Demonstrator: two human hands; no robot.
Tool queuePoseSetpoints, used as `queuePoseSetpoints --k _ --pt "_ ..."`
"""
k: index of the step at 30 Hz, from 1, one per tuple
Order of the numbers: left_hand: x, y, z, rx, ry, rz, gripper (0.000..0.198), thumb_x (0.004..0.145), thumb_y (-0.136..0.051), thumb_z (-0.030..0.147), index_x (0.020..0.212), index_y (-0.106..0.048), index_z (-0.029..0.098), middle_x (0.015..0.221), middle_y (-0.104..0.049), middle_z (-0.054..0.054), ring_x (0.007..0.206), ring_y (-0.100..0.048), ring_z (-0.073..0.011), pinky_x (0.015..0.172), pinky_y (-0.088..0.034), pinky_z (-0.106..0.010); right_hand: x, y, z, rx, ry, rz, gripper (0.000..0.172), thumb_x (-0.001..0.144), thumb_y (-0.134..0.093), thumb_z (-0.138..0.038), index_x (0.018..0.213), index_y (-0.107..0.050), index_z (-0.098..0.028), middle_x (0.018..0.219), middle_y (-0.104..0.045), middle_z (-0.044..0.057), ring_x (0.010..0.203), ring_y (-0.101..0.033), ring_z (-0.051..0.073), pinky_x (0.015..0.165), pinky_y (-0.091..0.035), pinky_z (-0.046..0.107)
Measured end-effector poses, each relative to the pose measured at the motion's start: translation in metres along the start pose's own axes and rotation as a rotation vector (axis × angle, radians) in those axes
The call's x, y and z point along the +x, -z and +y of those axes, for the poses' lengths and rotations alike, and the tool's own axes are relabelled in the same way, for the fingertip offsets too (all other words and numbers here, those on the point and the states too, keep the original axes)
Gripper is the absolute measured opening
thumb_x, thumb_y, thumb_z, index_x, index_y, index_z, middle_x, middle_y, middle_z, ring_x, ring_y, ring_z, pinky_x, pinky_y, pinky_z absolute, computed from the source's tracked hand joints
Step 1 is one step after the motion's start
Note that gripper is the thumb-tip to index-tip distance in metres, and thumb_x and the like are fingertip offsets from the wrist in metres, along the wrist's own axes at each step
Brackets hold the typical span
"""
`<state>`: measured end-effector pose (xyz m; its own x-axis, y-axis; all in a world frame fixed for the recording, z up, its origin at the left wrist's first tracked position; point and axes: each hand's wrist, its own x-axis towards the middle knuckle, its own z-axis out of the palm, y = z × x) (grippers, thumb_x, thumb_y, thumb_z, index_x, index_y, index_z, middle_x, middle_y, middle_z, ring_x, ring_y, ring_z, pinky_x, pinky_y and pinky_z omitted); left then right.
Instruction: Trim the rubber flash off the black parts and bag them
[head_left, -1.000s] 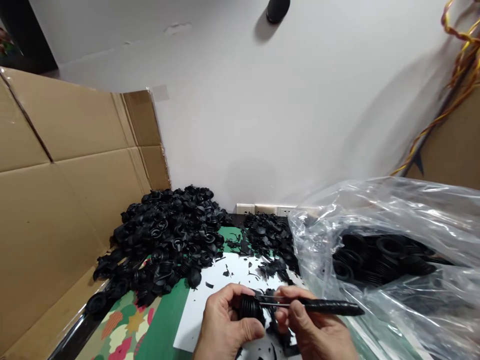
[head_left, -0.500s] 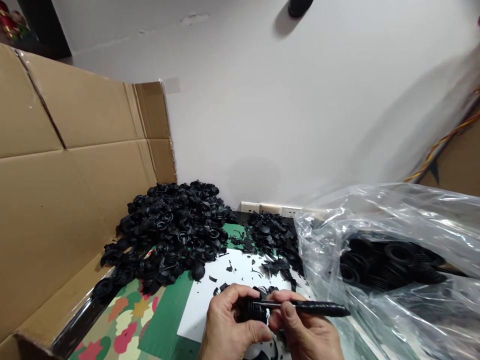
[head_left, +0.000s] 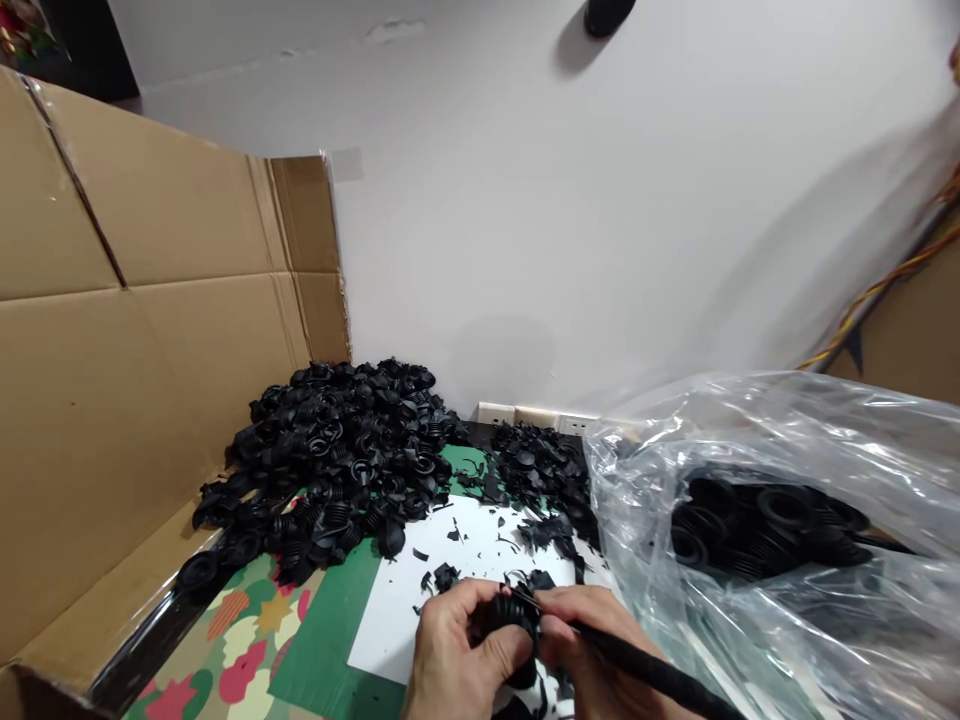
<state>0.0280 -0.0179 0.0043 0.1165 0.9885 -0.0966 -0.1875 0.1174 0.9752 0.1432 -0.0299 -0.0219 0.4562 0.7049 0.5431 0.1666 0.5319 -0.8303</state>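
Note:
My left hand (head_left: 457,655) is closed around a black ribbed rubber part (head_left: 504,617) at the bottom middle, above a white sheet (head_left: 420,600). My right hand (head_left: 585,640) pinches a thin black-handled tool (head_left: 645,672), its tip resting on the top of the rubber part. The tool's handle runs down to the lower right. Small black offcuts (head_left: 551,530) lie scattered on the sheet just beyond my hands.
A big heap of black ribbed rubber parts (head_left: 337,460) fills the left. A smaller pile of black scraps (head_left: 536,465) sits behind. A clear plastic bag (head_left: 787,480) with more parts lies right. A cardboard wall (head_left: 135,350) stands left, a white wall behind.
The tool has swung from lying level, pointing right, to slanting down to the lower right. Both hands have sunk slightly lower in view. The view has shifted a little.

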Motion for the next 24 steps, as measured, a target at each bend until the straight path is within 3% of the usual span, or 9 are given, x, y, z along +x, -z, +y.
queuePoseSetpoints --k 3,5,8,12,14,17,21,24 --pt "-0.007 0.001 -0.001 0.099 -0.078 0.134 0.013 0.056 -0.075 0.022 0.068 -0.072 0.016 0.06 -0.066 -0.003 0.056 -0.055 -0.0167 0.051 -0.043 -0.023 0.016 0.012 0.004 -0.144 0.197 -0.022 0.007 0.078 -0.062 -0.019 0.077 -0.068 -0.024 0.07 -0.068 0.004 0.06 -0.062 0.019 0.051 -0.047 0.028" --pt "-0.01 0.002 -0.002 0.131 -0.144 0.19 0.014 0.054 -0.074 0.019 0.067 -0.073 0.017 0.065 -0.067 -0.003 0.056 -0.055 -0.0165 0.051 -0.043 -0.022 0.027 0.022 0.007 -0.256 0.246 -0.003 0.009 0.077 -0.062 -0.016 0.076 -0.067 -0.024 0.068 -0.066 0.002 0.056 -0.061 0.017 0.051 -0.047 0.027" --pt "-0.007 0.003 -0.003 0.089 -0.107 0.209 0.019 0.051 -0.074 0.016 0.071 -0.073 0.017 0.06 -0.067 -0.002 0.055 -0.056 -0.0165 0.051 -0.043 -0.022 0.035 0.032 0.009 -0.312 0.101 -0.002 0.005 0.077 -0.064 -0.025 0.074 -0.067 -0.022 0.066 -0.065 0.002 0.051 -0.058 0.016 0.049 -0.047 0.027" --pt "0.001 0.004 -0.005 0.039 -0.053 0.218 0.026 0.049 -0.073 0.013 0.074 -0.071 0.015 0.059 -0.069 -0.002 0.056 -0.059 -0.0171 0.052 -0.045 -0.023 0.038 0.032 0.006 -0.114 -0.302 0.018 0.026 0.072 -0.067 -0.043 0.08 -0.067 -0.018 0.055 -0.063 0.001 0.053 -0.059 0.018 0.051 -0.048 0.029" --pt "0.004 0.005 -0.005 0.042 -0.049 0.217 0.026 0.049 -0.071 0.011 0.075 -0.071 0.015 0.059 -0.068 -0.001 0.056 -0.059 -0.0167 0.052 -0.045 -0.023 0.039 0.031 0.003 -0.002 -0.416 0.044 0.034 0.069 -0.069 -0.049 0.08 -0.067 -0.017 0.052 -0.061 0.001 0.055 -0.059 0.019 0.055 -0.049 0.03" --pt "0.005 0.005 -0.004 0.046 -0.064 0.2 0.026 0.048 -0.069 0.008 0.074 -0.072 0.015 0.062 -0.066 0.0 0.056 -0.059 -0.0159 0.051 -0.045 -0.022 0.036 0.027 -0.006 0.152 -0.473 0.026 0.036 0.064 -0.073 -0.049 0.077 -0.067 -0.016 0.053 -0.061 0.001 0.053 -0.056 0.017 0.054 -0.049 0.029" --pt "0.005 0.002 -0.003 0.04 -0.075 0.148 0.027 0.049 -0.069 0.007 0.073 -0.073 0.016 0.067 -0.067 -0.001 0.06 -0.061 -0.0167 0.054 -0.047 -0.022 0.024 0.013 -0.021 0.318 -0.543 -0.028 0.032 0.06 -0.078 -0.045 0.073 -0.069 -0.018 0.059 -0.064 0.002 0.044 -0.051 0.012 0.042 -0.042 0.024" --pt "0.005 0.002 -0.005 0.038 -0.062 0.098 0.027 0.05 -0.07 0.008 0.076 -0.073 0.016 0.072 -0.068 -0.004 0.064 -0.064 -0.0194 0.057 -0.048 -0.024 0.017 0.003 -0.025 0.354 -0.548 -0.044 0.029 0.058 -0.079 -0.043 0.071 -0.07 -0.018 0.052 -0.062 0.0 0.043 -0.051 0.012 0.044 -0.043 0.023"
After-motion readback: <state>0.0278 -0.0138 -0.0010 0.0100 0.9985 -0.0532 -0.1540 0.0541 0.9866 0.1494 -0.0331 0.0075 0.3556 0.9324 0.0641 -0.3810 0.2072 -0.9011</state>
